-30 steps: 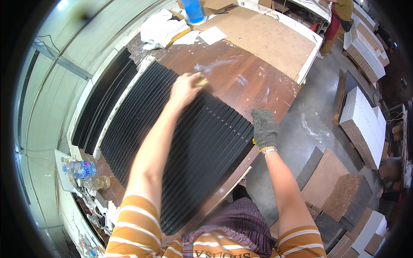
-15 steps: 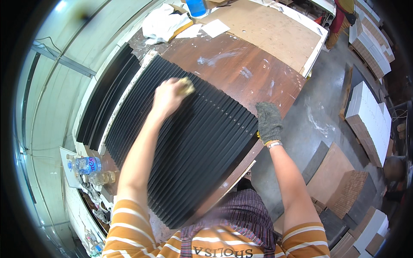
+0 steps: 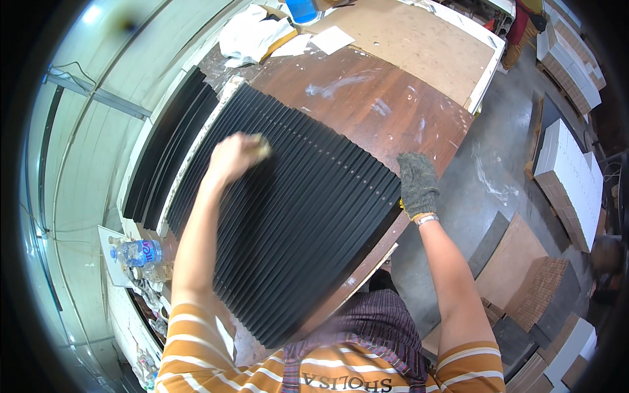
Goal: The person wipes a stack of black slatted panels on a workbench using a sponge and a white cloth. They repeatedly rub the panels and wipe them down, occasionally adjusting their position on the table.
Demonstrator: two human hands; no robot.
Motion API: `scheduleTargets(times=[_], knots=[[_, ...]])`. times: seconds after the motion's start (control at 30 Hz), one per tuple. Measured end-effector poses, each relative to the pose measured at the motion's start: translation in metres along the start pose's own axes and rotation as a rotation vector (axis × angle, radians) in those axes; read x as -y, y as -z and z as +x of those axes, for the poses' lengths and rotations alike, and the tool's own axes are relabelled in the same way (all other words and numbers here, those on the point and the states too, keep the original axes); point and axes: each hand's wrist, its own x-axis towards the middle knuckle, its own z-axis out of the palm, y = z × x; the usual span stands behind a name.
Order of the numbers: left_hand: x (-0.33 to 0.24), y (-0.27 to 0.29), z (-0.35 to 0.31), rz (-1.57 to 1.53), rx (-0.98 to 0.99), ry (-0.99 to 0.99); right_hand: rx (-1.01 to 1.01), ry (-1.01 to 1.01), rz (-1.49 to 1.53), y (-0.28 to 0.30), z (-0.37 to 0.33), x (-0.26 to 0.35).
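Observation:
Bare, my left hand (image 3: 229, 157) is closed round a yellowish sponge (image 3: 262, 147), its fingers blurred by motion. Hand and sponge are over the left part of a wide row of long, ridged black strips (image 3: 308, 203) lying side by side. Small pale dots run in a line across the strips. A grey knit glove covers my right hand (image 3: 419, 183), which lies against the strips' right-hand ends near the table edge. Its gloved fingers look stretched forward and flat, though the fingertips are not distinct.
The strips lie on a brown, white-smeared table (image 3: 367, 92). More black strips (image 3: 173, 144) stand beyond a pale bar (image 3: 203, 150) at left. Plastic bottles (image 3: 141, 252) stand at lower left, a white bag (image 3: 252, 36) at the back. Stacked white boards (image 3: 570, 170) stand on the floor at right.
My left hand has moved left and slightly nearer with the sponge. My right hand stays against the strips' ends; the whole view has shifted a little.

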Motion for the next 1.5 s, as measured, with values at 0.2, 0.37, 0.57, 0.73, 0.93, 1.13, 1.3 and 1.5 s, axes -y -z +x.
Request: scheduleTargets(times=[0.2, 0.37, 0.57, 0.73, 0.93, 1.13, 1.3, 1.5], knots=[[-0.05, -0.045, 0.106, 0.009, -0.209, -0.151, -0.005, 0.006, -0.017, 0.004, 0.004, 0.004], [0.022, -0.056, 0.016, 0.126, -0.216, -0.15, 0.062, -0.014, 0.038, 0.007, 0.005, 0.002], [0.16, -0.084, -0.166, 0.043, -0.266, 0.041, 0.042, 0.052, -0.054, -0.001, 0.003, -0.006], [0.236, -0.085, -0.285, 0.15, -0.083, 0.456, 0.082, 0.0, 0.042, -0.007, 0.001, -0.014], [0.165, -0.062, -0.19, 0.042, -0.409, 0.154, 0.08, 0.006, 0.013, -0.006, 0.001, -0.016], [-0.046, -0.058, 0.028, -0.188, -0.305, -0.202, 0.096, -0.009, 0.023, -0.002, 0.001, -0.013], [-0.101, -0.074, 0.055, -0.046, -0.325, -0.331, 0.072, 0.051, -0.068, -0.001, 0.001, -0.011], [0.041, -0.101, -0.089, -0.028, -0.252, -0.265, 0.093, 0.012, 0.012, -0.006, 0.0, -0.018]])
